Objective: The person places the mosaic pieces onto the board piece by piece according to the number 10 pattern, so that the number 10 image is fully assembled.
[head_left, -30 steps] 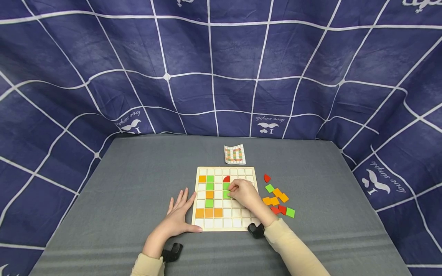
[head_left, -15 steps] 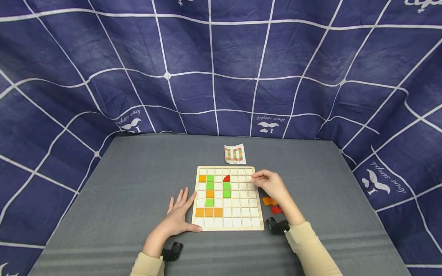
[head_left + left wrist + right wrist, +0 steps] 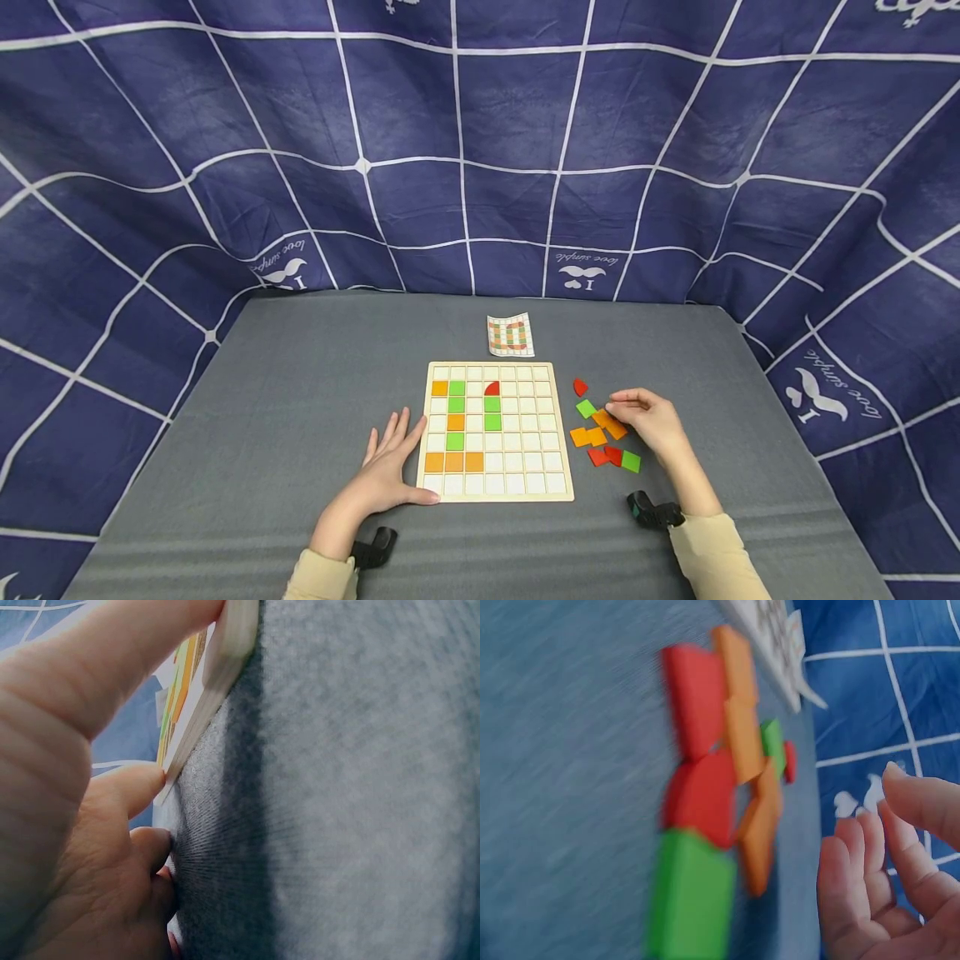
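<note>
A pale gridded board (image 3: pixel 525 493) lies on the table, with orange and green square tiles and a red quarter-round tile (image 3: pixel 492 388) set in some of its cells. At its left side my left hand (image 3: pixel 384 477) rests with spread fingers, the thumb touching the near corner and the index finger the left edge. Right of the board are loose tiles: orange tiles (image 3: pixel 615 429), green tiles (image 3: pixel 631 462) and red tiles (image 3: pixel 597 457). Over the orange ones hovers my right hand (image 3: pixel 651 421). In the right wrist view nothing shows between its thumb and fingers, which stand apart.
A small printed pattern card (image 3: pixel 511 336) lies beyond the board's far edge. Grey cloth (image 3: pixel 337 358) covers the table. A blue curtain (image 3: pixel 412 200) with white lines hangs behind and at both sides. Each wrist wears a black camera (image 3: pixel 654 511).
My right hand has let go of a green tile in the board and moved right to the loose tiles. The left hand stays in place.
</note>
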A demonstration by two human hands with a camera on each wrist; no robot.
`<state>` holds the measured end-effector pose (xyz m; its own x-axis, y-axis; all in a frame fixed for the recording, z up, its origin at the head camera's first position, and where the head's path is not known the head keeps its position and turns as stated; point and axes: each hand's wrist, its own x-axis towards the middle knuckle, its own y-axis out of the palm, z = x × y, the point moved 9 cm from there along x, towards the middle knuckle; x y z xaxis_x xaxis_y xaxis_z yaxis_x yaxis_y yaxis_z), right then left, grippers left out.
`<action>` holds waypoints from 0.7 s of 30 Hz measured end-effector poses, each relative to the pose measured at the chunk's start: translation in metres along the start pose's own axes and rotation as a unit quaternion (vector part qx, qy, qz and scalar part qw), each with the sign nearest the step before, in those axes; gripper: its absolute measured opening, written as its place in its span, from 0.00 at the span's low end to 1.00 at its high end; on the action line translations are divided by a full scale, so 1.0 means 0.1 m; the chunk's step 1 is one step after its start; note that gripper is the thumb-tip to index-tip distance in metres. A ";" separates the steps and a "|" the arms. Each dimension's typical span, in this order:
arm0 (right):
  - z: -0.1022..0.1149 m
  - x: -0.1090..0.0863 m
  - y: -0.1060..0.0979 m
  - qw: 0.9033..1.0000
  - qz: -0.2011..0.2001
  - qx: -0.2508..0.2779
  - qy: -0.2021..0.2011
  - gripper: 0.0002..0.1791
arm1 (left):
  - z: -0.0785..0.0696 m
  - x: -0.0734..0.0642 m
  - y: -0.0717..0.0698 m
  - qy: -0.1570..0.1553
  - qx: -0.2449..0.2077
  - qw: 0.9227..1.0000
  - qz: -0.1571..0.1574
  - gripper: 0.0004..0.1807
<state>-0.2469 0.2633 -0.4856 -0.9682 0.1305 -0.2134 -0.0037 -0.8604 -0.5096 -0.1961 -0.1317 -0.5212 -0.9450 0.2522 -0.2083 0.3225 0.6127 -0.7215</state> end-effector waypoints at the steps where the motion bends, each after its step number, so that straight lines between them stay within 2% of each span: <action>1: -0.04 -0.01 -0.02 1.000 -0.003 -0.002 0.005 0.20 | 0.00 0.00 0.00 0.000 0.000 1.000 0.000 0.70; 5: -0.19 -0.06 -0.06 1.000 -0.016 -0.013 0.023 0.20 | 0.01 0.00 0.00 0.001 -0.003 1.000 0.001 0.70; 10: -0.30 -0.08 -0.08 0.997 -0.029 -0.065 0.040 0.20 | 0.02 0.01 0.00 0.000 -0.004 1.000 0.002 0.70; 15: -0.29 -0.10 -0.04 0.993 -0.034 -0.110 0.041 0.21 | 0.01 0.01 0.01 0.001 -0.002 1.000 0.003 0.70; 18: -0.25 -0.11 -0.02 0.988 -0.049 -0.139 0.037 0.19 | 0.01 0.01 0.01 0.002 -0.001 1.000 0.002 0.70; 21: -0.21 -0.12 -0.01 0.986 -0.049 -0.157 0.036 0.17 | 0.00 0.00 0.00 0.001 -0.003 1.000 0.000 0.70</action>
<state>-0.2303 0.2728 -0.5006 -0.9470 0.2491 -0.2028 -0.0078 -0.6488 -0.7609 -0.1961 -0.1317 -0.5218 -0.9448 0.2538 -0.2070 0.3229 0.6167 -0.7179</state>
